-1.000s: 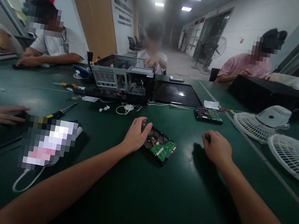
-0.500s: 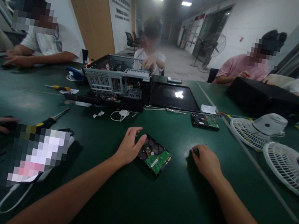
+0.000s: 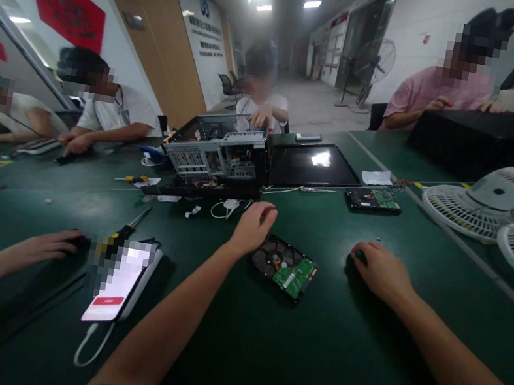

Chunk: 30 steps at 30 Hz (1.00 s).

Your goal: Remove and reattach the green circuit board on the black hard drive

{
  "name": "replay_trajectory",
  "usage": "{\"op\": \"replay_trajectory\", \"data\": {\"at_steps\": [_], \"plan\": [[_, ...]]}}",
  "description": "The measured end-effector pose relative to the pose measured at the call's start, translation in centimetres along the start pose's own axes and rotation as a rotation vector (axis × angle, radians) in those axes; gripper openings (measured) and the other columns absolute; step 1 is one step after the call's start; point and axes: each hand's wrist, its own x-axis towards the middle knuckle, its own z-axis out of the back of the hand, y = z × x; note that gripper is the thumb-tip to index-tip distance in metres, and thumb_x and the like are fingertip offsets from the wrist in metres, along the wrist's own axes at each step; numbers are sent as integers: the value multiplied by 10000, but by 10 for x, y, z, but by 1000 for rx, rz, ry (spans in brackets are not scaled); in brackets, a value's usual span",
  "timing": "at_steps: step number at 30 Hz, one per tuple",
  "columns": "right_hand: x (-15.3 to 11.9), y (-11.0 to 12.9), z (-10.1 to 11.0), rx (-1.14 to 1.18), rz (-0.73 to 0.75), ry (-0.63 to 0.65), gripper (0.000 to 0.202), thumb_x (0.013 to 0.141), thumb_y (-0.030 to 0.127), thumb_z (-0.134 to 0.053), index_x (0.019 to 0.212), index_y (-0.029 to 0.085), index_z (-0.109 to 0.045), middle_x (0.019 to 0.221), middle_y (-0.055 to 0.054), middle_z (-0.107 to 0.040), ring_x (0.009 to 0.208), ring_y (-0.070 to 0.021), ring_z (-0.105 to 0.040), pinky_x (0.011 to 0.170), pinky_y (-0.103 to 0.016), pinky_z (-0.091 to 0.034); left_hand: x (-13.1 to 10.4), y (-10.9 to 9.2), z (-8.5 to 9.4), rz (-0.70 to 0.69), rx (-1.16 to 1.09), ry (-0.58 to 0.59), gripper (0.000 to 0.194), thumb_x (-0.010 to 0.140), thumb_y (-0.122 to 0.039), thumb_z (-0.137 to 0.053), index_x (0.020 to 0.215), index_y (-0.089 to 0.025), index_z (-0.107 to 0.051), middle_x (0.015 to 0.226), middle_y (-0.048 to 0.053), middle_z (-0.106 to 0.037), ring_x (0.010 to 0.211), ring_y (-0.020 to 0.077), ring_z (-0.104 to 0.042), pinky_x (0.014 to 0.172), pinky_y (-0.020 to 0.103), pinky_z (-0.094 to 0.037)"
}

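Note:
A hard drive [image 3: 288, 280] lies on the green table [image 3: 252, 358], its green circuit board facing up. My left hand [image 3: 253, 228] is just beyond the drive's left corner, loosely curled, with a gap between thumb and forefinger and nothing visible in it. To the right of the drive, my right hand [image 3: 380, 269] rests on the table. Its fingers are closed around a small dark thing that is mostly hidden. A second hard drive [image 3: 373, 200] lies farther back.
Behind are an opened computer case [image 3: 216, 159] and a dark flat panel [image 3: 314, 165]. White fan parts [image 3: 459, 198] stand right. At left lie a lit phone [image 3: 117, 291], a screwdriver [image 3: 123, 235] and another person's hand [image 3: 51, 247]. Several people sit around.
The view has turned and tilted, shifting the table objects rightward. My left hand has drawn away from the drive's edge, toward the back. My right hand keeps its closed pose.

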Motion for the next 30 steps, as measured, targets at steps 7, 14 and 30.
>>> {"op": "replay_trajectory", "data": {"at_steps": [7,14,30], "plan": [[-4,3,9,-50,-48,-21,205,984,309,-515,1116,238,-655,1144,-94,-713,926,-264,-680,714,-344,-452,-5,-40,24,-401,153,532,568,906,-580,-671,1390,-293,-593,1426,79,-592,1372,294,-507,1171,490,-399],[-3,4,8,33,-22,-39,135,939,288,-578,1028,228,-661,1044,-78,-747,909,-258,-690,777,-351,-483,-26,-38,11,-449,322,792,1248,506,-653,-926,1577,-337,-366,1628,130,-365,1532,440,-253,1244,667,-127],[-9,38,9,377,212,-96,165,932,214,-595,1042,264,-707,1073,-50,-732,978,-236,-691,889,-399,-539,-12,-27,-31,-422,366,567,1018,745,-772,-714,1555,-238,-408,1562,188,-456,1461,396,-407,1248,603,-181]]}}
